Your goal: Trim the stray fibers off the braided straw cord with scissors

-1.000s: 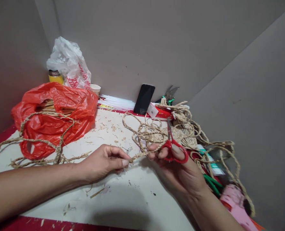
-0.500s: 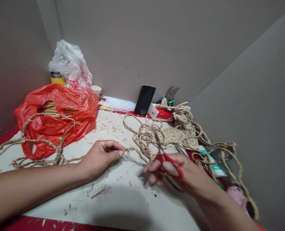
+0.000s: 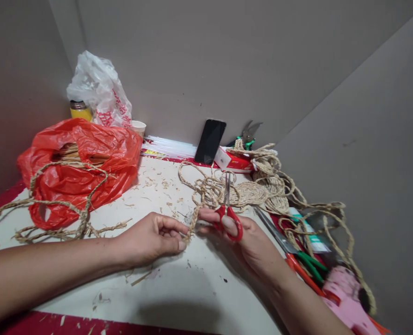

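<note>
My left hand (image 3: 150, 238) pinches the end of a braided straw rope (image 3: 192, 222) between thumb and fingers, just above the white table top (image 3: 192, 293). My right hand (image 3: 243, 235) is closed on small red-handled scissors (image 3: 227, 211), blades pointing up and away, and its fingertips also touch the rope right beside my left hand. The rope runs back into a tangled pile of braid (image 3: 248, 190) with coiled flat pieces.
A red plastic bag (image 3: 81, 167) with rope draped over it lies at the left, with a white bag (image 3: 100, 93) and a yellow jar (image 3: 80, 110) behind. A black phone (image 3: 209, 141) leans on the wall. Green-handled pliers (image 3: 307, 263) and pink items lie at the right. Straw scraps litter the table.
My right hand with the scissors dipped down and right, then came back up to the rope end, close to my left hand. My left hand kept its pinch on the rope.
</note>
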{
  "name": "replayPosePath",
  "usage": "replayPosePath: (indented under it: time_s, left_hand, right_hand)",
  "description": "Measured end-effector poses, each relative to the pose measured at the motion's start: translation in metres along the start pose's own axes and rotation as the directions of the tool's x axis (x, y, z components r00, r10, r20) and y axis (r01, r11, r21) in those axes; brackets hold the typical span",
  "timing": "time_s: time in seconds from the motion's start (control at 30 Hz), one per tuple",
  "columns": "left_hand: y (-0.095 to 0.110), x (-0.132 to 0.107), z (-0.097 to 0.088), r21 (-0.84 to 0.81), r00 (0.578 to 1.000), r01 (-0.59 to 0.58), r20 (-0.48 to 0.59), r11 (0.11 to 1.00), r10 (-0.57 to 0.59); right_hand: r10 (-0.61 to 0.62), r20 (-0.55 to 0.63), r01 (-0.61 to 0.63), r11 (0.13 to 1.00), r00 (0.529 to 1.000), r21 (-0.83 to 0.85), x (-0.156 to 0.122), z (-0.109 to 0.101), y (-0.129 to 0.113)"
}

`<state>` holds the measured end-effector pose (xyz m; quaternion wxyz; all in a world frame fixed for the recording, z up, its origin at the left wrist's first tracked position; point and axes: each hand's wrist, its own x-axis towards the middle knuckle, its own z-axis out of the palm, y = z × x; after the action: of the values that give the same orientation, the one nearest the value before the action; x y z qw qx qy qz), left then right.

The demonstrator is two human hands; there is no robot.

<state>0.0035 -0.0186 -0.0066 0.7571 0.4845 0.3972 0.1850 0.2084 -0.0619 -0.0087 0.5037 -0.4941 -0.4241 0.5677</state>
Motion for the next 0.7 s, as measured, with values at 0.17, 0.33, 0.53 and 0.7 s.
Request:
replayPosePath:
  time_s: [0.17, 0.33, 0.53, 0.7]
  left_hand:
    - [0.002, 0.001, -0.001, -0.094, 1.000, -0.005, -0.015, 0.996, 0.003]
    - [0.005, 0.000, -0.003, -0.104, 0.998, 0.017, -0.055, 0.994, -0.023]
    - [0.006, -0.001, -0.002, -0.097, 0.997, 0.041, -0.055, 0.994, -0.046]
    - [0.006, -0.002, -0.001, -0.085, 0.995, 0.072, -0.068, 0.994, -0.078]
  right_hand:
    - [-0.055, -0.023, 0.042, 0.920, 0.998, -0.390, -0.002, -0.013, -0.012]
    - [-0.152, 0.195, 0.247, 0.628, 0.969, -0.738, -0.016, -0.016, -0.040]
    - [-0.080, 0.359, 0.361, 0.013, 0.930, -0.932, -0.030, -0.001, -0.045]
    - [-0.067, 0.348, 0.338, -0.124, 0.935, -0.933, -0.030, -0.002, -0.038]
